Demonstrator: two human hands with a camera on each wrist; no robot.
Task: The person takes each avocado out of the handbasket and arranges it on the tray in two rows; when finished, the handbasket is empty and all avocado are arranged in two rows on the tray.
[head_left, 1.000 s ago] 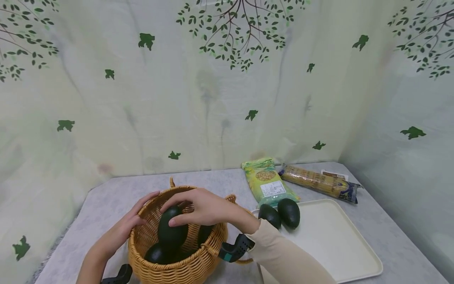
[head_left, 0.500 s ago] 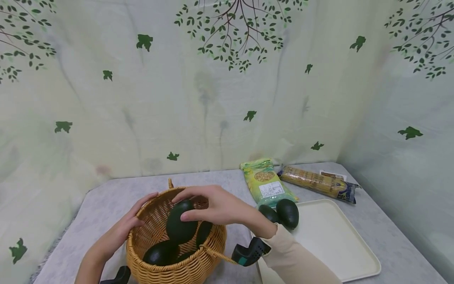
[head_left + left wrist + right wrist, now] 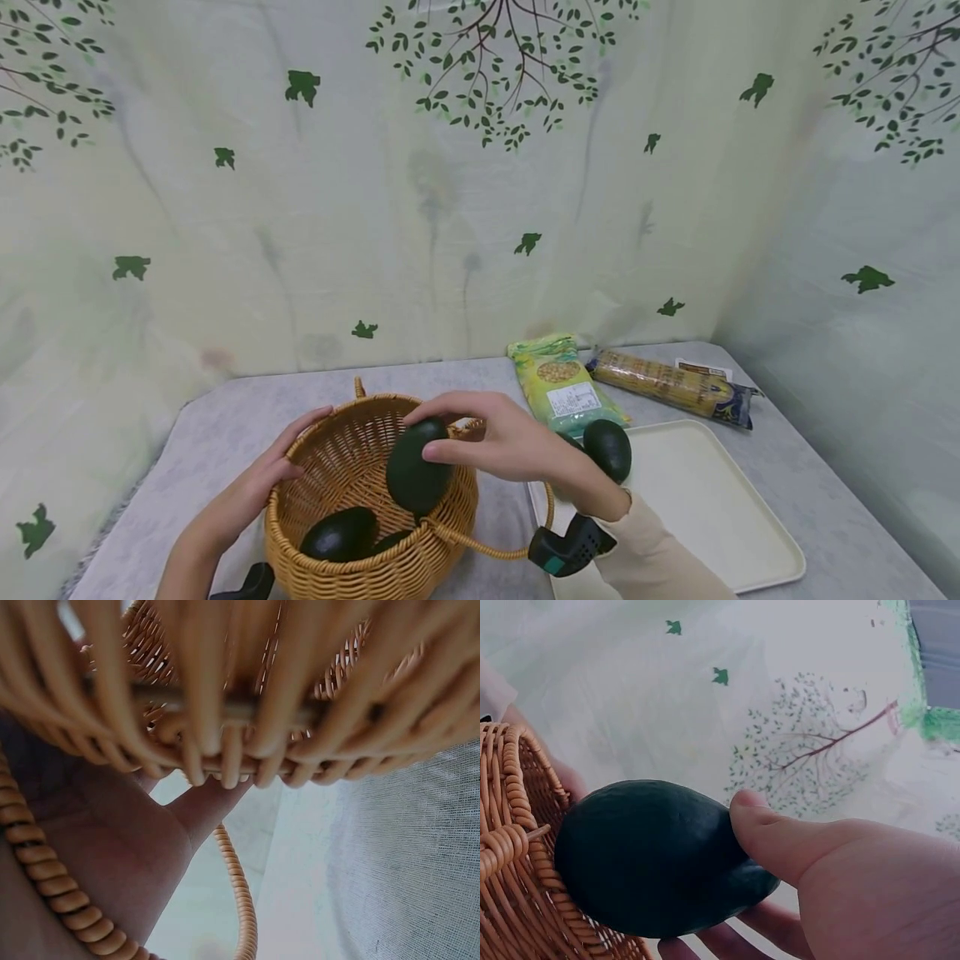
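My right hand [image 3: 498, 433] grips a dark green avocado [image 3: 417, 468] between thumb and fingers, over the right side of the wicker basket [image 3: 337, 579]. In the right wrist view the held avocado [image 3: 652, 859] overlaps the basket rim [image 3: 525, 795], with my thumb [image 3: 769, 832] on its narrower end. At the basket's left rim, my left hand [image 3: 273, 462] holds the wickerwork, thumb and fingers on either side of the rim. Inside the basket lie a glossy avocado [image 3: 341, 533] and part of another avocado [image 3: 390, 542].
A cream tray [image 3: 712, 508] sits to the right, with two avocados at its far left corner, the nearer avocado [image 3: 607, 450] plain to see. Behind it are a green and yellow bag [image 3: 566, 387] and a long pasta pack [image 3: 667, 385]. The basket handle [image 3: 491, 552] hangs toward the tray.
My right hand has carried the avocado rightward from the basket's middle to its right side. The left hand stays on the rim. The dark avocado lying below shows more fully.
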